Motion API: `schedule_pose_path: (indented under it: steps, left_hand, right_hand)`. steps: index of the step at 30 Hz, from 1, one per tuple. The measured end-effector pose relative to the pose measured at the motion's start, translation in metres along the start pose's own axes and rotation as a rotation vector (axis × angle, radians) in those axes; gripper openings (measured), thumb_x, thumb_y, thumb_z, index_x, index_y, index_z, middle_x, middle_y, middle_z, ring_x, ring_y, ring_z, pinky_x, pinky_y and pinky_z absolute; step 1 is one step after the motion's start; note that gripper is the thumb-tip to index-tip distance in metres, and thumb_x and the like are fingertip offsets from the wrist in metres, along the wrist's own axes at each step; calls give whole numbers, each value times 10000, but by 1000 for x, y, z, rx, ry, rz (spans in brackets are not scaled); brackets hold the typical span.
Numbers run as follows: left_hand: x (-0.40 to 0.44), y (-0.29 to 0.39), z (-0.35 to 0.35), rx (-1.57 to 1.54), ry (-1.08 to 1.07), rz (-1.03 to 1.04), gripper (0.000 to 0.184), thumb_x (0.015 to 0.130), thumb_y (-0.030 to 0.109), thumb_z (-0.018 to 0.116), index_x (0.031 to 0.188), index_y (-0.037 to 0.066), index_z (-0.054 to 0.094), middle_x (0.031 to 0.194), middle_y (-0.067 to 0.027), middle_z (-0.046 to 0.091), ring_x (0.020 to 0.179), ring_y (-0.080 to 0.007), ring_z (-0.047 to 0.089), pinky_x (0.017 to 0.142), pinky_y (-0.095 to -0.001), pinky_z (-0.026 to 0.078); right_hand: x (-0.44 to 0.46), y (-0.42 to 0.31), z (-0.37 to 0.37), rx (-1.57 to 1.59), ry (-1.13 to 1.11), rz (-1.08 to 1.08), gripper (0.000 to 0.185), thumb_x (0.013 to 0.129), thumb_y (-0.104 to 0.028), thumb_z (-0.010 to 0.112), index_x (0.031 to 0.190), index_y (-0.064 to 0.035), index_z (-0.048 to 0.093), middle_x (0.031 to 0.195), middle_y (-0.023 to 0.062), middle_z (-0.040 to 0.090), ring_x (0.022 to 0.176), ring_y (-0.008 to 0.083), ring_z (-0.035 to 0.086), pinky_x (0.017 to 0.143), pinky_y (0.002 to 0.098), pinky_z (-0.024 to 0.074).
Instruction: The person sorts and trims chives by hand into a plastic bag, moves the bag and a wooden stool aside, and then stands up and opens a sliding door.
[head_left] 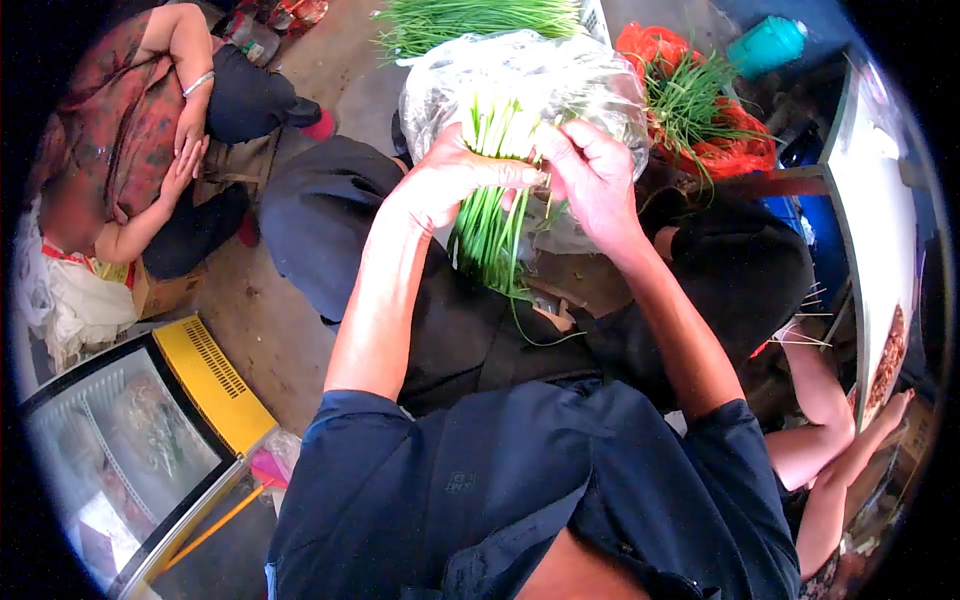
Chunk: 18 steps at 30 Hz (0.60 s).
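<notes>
A bunch of green chives point(487, 235) is held over my lap, pale stem ends pointing away from me and dark green tips hanging towards me. My left hand point(450, 180) is closed around its middle, the thumb lying across the stems. Against the right edge of the bunch, my right hand point(592, 175) is closed in a pinch; what lies between its fingertips is hidden. Just beyond both hands is a crumpled clear plastic bag point(530, 75). One long thin leaf point(540, 338) trails down from the bunch over my dark clothing.
More chives point(480, 22) lie at the top. A red mesh bag point(735, 150) with loose greens point(695, 100) sits at right, near a teal container point(768, 45). A seated person point(130, 130) is at left, above a glass-topped display case point(140, 430). Another person's bare limbs point(815, 400) show lower right.
</notes>
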<state>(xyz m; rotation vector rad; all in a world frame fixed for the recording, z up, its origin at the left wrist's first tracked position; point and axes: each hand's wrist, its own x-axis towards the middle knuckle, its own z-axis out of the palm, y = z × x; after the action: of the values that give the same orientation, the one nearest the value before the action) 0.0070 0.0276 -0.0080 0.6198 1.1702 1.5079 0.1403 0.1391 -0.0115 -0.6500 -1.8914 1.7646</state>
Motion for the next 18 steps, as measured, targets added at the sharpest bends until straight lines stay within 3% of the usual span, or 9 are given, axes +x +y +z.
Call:
schedule_pose_path:
  steps: [1, 3, 5, 11, 18]
  left_hand:
    - [0, 1, -1, 0, 1, 0, 245, 735, 9, 739, 952, 15, 625, 760, -55, 646, 664, -139, 614, 541, -270, 497]
    - [-3, 3, -5, 32, -72, 10, 282, 710, 59, 773, 948, 39, 624, 772, -48, 641, 663, -153, 614, 522, -283, 490]
    - [-5, 4, -10, 19, -36, 1, 278, 710, 58, 771, 945, 39, 623, 773, -50, 642, 667, -154, 614, 529, -283, 489]
    - [-7, 5, -21, 26, 45, 25, 254, 718, 52, 756, 934, 30, 625, 780, -61, 651, 670, -156, 614, 578, -281, 491]
    - [-4, 4, -14, 61, 56, -42, 249, 723, -5, 744, 949, 7, 638, 792, -54, 648, 641, -133, 600, 534, -271, 482]
  right_hand:
    - [4, 5, -2, 0, -1, 0, 254, 906, -196, 611, 719, -26, 591, 604, 3, 562, 496, 57, 494, 474, 224, 409]
    - [20, 21, -13, 13, 208, 21, 293, 923, -226, 575, 707, -27, 589, 599, 5, 559, 494, 68, 497, 472, 235, 407]
    - [33, 35, -30, 33, 256, 1, 262, 945, -207, 541, 767, -23, 600, 677, 8, 569, 553, 66, 490, 525, 216, 398]
    - [12, 73, -35, -89, 123, 146, 301, 913, -275, 558, 905, 17, 628, 667, 27, 587, 545, 84, 530, 526, 238, 422]
    - [-1, 24, 0, 60, 20, 43, 235, 899, -223, 617, 954, 5, 629, 700, 5, 588, 564, 60, 521, 523, 218, 415]
